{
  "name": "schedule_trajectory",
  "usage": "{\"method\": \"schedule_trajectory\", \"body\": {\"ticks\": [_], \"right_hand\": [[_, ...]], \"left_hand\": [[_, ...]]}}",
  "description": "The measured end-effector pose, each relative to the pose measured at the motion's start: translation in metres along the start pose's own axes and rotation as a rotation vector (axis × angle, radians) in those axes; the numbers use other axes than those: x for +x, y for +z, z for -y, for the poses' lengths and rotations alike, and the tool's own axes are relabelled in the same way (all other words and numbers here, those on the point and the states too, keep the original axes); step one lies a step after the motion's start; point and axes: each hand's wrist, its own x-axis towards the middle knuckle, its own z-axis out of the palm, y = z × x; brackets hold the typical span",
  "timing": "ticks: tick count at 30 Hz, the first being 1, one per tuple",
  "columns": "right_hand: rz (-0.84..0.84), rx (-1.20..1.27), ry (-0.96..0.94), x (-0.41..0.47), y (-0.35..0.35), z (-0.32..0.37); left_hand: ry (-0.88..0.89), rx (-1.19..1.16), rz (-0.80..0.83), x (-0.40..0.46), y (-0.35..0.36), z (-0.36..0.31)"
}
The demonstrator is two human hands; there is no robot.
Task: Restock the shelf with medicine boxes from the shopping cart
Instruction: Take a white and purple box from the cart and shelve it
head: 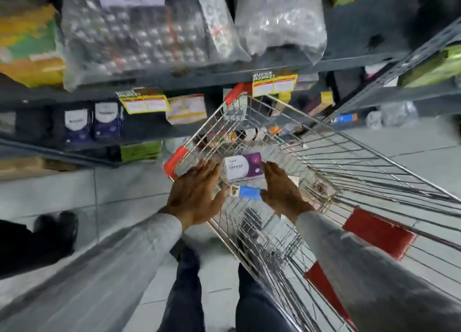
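A white and purple medicine box (243, 167) sits on top of a blue box (249, 191), and both are pressed between my two palms above the near left corner of the wire shopping cart (349, 154). My left hand (197, 193) flanks the stack on its left and my right hand (283, 189) on its right, fingers stretched forward. More small boxes (252, 132) lie at the cart's far end. The grey metal shelf (159, 81) stands ahead, with two matching white and purple boxes (92, 123) upright on its lower level.
Clear bags of blister packs (134, 32) fill the upper shelf. Yellow price tags (146, 104) hang from the shelf edges. A second shelf unit (409, 62) stands at the right. Another person's black shoe (58, 228) rests on the tiled floor at the left.
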Motion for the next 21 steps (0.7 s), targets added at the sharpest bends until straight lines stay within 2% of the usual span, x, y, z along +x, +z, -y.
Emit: {"method": "schedule_trajectory", "body": {"ticks": [1,5,9,16,21], "right_hand": [[-0.030,-0.021,-0.030,0.012,0.004,0.000],[-0.126,-0.142,-0.164,0.055,0.021,-0.007],[-0.113,-0.273,-0.265,0.082,0.037,-0.017],[-0.139,-0.178,-0.232,0.080,0.041,-0.016],[-0.246,-0.105,-0.157,0.019,0.000,0.008]], "left_hand": [[0.005,0.002,0.025,0.002,0.001,0.002],[0.035,0.028,-0.051,0.007,0.011,0.010],[0.041,0.028,-0.105,0.009,0.019,0.015],[0.066,-0.010,-0.122,0.008,0.021,0.015],[0.054,-0.033,-0.086,0.004,0.017,0.008]]}}
